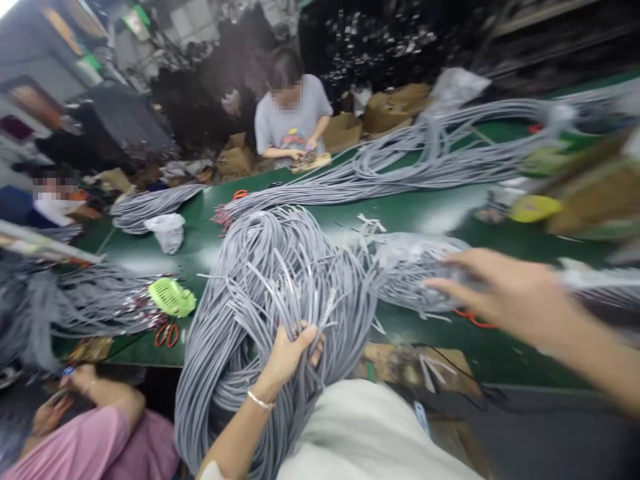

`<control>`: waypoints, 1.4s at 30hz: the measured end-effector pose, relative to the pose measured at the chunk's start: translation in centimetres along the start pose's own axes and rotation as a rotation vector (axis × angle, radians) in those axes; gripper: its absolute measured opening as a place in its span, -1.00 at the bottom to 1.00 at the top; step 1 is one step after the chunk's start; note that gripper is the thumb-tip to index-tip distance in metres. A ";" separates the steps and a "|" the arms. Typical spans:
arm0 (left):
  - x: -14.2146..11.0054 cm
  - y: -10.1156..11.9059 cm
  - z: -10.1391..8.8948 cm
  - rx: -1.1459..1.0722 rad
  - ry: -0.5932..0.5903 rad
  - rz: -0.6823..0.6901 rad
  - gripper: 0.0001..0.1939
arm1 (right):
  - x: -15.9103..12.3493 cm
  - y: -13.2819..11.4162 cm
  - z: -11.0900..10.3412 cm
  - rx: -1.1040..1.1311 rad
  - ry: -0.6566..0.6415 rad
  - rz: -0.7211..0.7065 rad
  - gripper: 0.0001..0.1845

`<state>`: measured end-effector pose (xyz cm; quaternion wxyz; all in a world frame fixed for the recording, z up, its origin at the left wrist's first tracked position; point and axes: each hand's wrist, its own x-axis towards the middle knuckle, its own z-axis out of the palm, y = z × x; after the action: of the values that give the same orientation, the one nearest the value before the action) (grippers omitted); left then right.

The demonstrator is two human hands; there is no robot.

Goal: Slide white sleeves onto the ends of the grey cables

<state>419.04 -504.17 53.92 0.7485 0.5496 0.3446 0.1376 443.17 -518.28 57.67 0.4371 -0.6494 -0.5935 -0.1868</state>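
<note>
A large coil of grey cables point(215, 347) is heaped at the table's front edge and hangs down beside my lap. My left hand point(297, 350), with a bracelet on the wrist, is closed around several cable strands near the loose ends. One strand there carries printed marks. To the right, my right hand point(493, 283) hovers with thumb and fingers apart, slightly blurred. It is close to a clear plastic bag point(415, 257) of short grey cable pieces; whether it touches the bag I cannot tell. Orange-handled scissors point(475, 319) lie partly hidden below this hand.
Long grey cable bundles point(400, 167) stretch across the green table point(320, 223). On the left are a lime-green fan point(173, 297), red scissors point(167, 335) and more cables. A co-worker point(293, 113) sits opposite; another in pink point(95, 433) works at my left. Cardboard boxes point(395, 107) stand behind.
</note>
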 end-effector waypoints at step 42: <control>-1.7 -3.0 0.6 0.179 -0.257 -0.332 -0.42 | -3.4 -8.0 3.7 0.048 -0.837 -0.543 -0.82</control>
<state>417.63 -506.67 51.86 0.7468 0.5627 0.3429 -0.0901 433.96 -518.14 55.84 0.1120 -0.4804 -0.8699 -0.0037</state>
